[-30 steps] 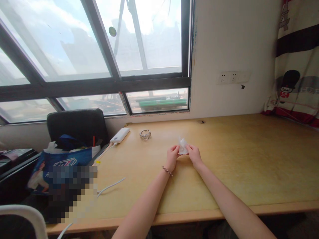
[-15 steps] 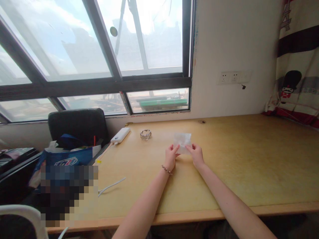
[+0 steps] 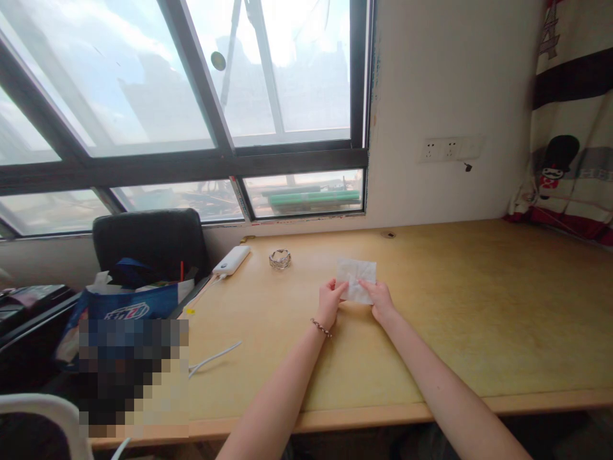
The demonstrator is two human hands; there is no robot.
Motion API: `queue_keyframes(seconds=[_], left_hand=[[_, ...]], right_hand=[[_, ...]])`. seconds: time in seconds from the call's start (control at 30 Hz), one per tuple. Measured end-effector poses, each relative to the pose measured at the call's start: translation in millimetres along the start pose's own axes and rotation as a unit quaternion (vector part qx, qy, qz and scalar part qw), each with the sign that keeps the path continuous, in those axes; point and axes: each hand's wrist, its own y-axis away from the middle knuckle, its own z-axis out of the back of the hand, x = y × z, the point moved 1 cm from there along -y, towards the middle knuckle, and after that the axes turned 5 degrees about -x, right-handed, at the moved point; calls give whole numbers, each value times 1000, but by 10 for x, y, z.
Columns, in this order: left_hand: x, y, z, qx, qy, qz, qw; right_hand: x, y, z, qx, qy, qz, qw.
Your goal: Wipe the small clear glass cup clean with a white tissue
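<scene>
Left hand (image 3: 330, 303), 1: grip closed at thumb and fingers on the left side of a white sheet, bracelet (image 3: 320, 328) at its wrist. Right hand (image 3: 380, 299), 1: grip likewise closed, on the sheet's right side, thumb across its face.

White sheet (image 3: 357, 278), 1: thin, roughly square, creased, perhaps tissue; held between the 2 hands over the middle of the counter (image 3: 460, 319).

Silver openwork ring (image 3: 280, 259), 1: near the counter's far edge, left of the sheet. White power bank (image 3: 232, 260), 1: at the far-left corner, cable (image 3: 221, 277) plugged into its near end.
</scene>
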Motion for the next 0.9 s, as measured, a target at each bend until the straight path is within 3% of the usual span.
queue_keyframes(seconds=[0.4,0.53,0.9], left_hand=[[56,-44,55,-27,-43,-25,998],[53,-46,60,-23,-58,-31,998],[-25,7,-9,15,-19,-28,999]], right_hand=[[-27,-15,27,0,34,50,998],[-9,5,29,-19,90,75,993],[40,-29,84,-70,318,170,930]])
